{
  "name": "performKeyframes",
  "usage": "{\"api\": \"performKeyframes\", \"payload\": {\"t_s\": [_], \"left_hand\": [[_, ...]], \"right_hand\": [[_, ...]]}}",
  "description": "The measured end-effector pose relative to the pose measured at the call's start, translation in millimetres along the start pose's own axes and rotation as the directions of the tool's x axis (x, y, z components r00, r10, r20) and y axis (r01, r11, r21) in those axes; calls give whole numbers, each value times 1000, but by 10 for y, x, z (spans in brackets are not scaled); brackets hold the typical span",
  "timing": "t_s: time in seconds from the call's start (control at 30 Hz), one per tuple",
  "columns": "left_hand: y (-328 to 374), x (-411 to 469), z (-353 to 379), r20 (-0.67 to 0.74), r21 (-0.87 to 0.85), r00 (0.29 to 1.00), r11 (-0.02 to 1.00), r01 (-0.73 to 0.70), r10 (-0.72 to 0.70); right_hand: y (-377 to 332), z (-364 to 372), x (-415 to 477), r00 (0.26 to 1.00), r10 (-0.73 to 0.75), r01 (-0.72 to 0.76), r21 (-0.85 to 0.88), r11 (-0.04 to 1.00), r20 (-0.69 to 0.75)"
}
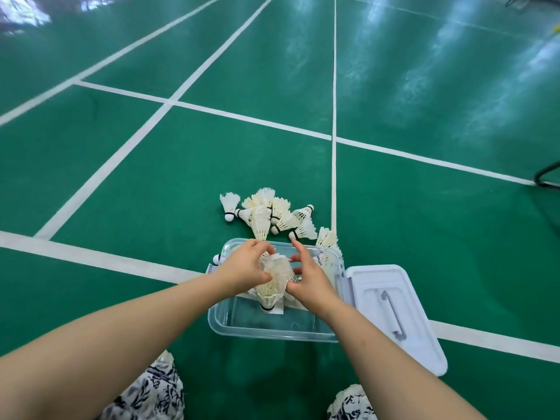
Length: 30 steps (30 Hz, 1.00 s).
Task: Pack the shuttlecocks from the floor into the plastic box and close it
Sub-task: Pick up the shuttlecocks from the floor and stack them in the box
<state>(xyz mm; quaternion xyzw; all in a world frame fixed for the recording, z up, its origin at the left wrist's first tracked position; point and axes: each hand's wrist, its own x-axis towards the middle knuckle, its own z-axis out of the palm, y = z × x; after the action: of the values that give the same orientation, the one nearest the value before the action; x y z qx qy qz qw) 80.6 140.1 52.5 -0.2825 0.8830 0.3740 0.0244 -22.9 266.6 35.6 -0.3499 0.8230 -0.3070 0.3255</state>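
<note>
A clear plastic box (266, 327) stands open on the green floor in front of me. Over it, my left hand (245, 269) grips a stack of white shuttlecocks (272, 283), cork end pointing down toward me. My right hand (312, 275) is beside the stack with fingers spread, touching its right side. A pile of several white shuttlecocks (269, 215) lies on the floor just beyond the box. More shuttlecocks (327, 247) rest at the box's far right corner. The white lid (394, 310) with a grey handle lies flat to the right of the box.
White court lines (188, 107) cross the green floor. A single shuttlecock (216, 259) peeks out left of the box. A dark metal frame (548, 175) sits at the right edge. My knees in patterned fabric (151, 389) are at the bottom.
</note>
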Motion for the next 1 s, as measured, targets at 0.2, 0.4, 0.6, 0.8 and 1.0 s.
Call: {"api": "performKeyframes", "payload": {"t_s": [0.2, 0.4, 0.6, 0.8, 1.0], "left_hand": [[-30, 72, -129, 2, 62, 1000, 998, 18, -18], [-142, 173, -371, -171, 47, 982, 995, 86, -77], [-69, 220, -251, -194, -8, 980, 999, 47, -47], [-49, 220, -51, -122, -23, 992, 999, 24, -27], [-143, 245, 38, -27, 39, 1000, 999, -1, 2]], "right_hand": [[-7, -12, -26, 999, -5, 2, -82, 997, -40], [157, 36, -12, 967, 252, -254, -51, 966, -35], [171, 378, 62, 918, 385, -370, -142, 918, 98], [131, 709, 236, 830, 437, -270, -436, 859, 347], [241, 786, 360, 785, 431, -150, -538, 829, 445]]}}
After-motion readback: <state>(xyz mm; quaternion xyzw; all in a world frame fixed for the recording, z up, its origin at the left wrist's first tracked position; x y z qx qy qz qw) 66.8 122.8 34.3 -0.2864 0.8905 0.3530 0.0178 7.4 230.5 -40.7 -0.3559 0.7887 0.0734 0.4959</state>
